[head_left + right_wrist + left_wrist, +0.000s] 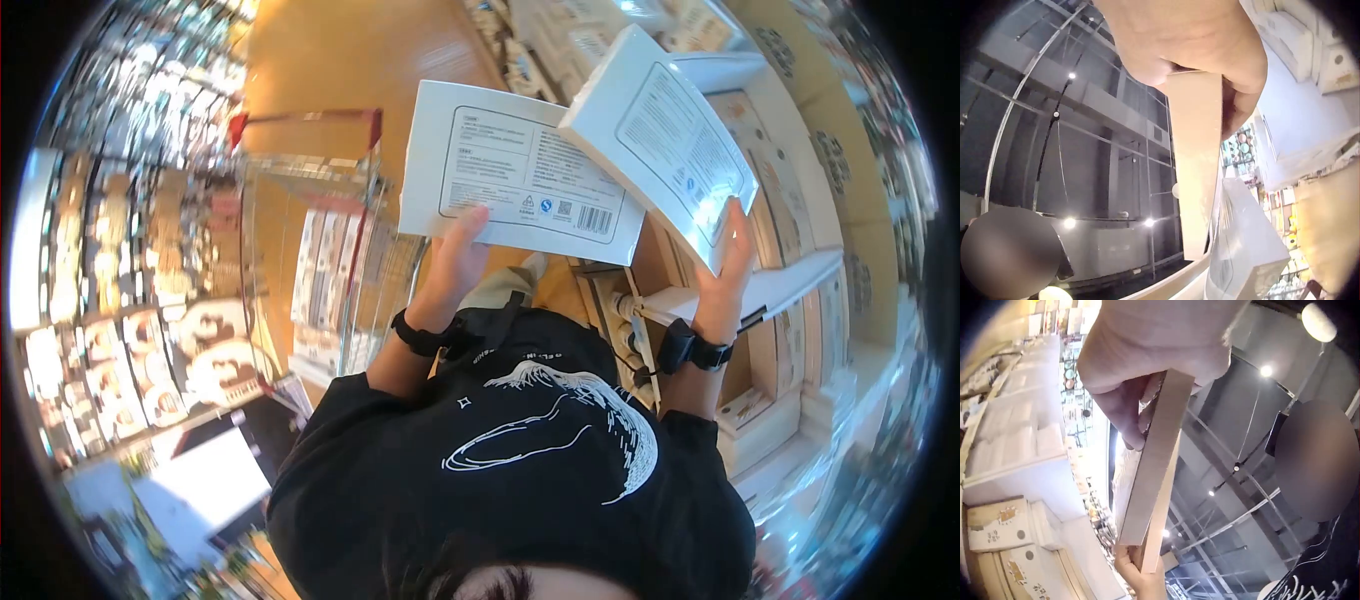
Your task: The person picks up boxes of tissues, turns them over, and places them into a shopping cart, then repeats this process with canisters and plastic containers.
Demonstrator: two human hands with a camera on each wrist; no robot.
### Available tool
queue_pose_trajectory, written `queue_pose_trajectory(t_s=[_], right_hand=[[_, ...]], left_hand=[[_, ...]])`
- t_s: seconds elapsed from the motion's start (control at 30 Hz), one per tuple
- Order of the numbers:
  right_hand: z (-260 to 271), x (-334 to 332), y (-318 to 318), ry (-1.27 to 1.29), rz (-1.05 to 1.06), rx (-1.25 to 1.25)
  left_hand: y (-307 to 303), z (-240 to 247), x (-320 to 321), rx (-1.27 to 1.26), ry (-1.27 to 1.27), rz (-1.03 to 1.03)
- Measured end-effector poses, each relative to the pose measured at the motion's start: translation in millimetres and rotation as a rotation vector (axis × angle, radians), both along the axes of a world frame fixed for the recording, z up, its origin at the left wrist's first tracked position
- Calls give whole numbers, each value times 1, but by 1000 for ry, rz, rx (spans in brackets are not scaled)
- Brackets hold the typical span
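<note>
My left hand (458,268) grips a flat white box (490,150) by its lower edge, thumb over the printed face. That face carries small text in a black outline and a barcode. My right hand (728,268) holds a second flat white box (685,140), tilted, with similar fine print and a shiny surface. In the head view the second box overlaps the right end of the first. From the left wrist, the left hand's fingers (1125,419) curl behind the first box's narrow side (1157,462). The right wrist view shows the second box's plain side (1196,156) below the palm.
A shopping cart (375,130) with red corners stands at the left, with several boxes (325,260) in it. On the right, a white display unit (800,275) holds packed boxes (1035,572). Lit goods shelves (125,240) line the far left.
</note>
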State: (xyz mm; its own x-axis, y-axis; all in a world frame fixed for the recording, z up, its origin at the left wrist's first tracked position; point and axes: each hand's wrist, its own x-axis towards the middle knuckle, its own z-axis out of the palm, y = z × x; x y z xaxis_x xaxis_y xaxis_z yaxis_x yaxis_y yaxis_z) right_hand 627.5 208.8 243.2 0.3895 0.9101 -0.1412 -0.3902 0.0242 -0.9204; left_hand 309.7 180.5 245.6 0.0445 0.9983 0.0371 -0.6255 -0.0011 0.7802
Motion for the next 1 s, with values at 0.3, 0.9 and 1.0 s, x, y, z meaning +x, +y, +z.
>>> queue_pose_trajectory(t_s=[0.3, 0.9, 1.0], right_hand=[[2, -92, -22, 214, 452, -201], [-35, -426, -76, 11, 1407, 10], [-37, -501, -85, -229, 1687, 79]], left_hand=[[-104, -7, -46, -19, 66, 201], [-315, -57, -287, -213, 264, 659], [-356, -69, -343, -399, 428, 727]])
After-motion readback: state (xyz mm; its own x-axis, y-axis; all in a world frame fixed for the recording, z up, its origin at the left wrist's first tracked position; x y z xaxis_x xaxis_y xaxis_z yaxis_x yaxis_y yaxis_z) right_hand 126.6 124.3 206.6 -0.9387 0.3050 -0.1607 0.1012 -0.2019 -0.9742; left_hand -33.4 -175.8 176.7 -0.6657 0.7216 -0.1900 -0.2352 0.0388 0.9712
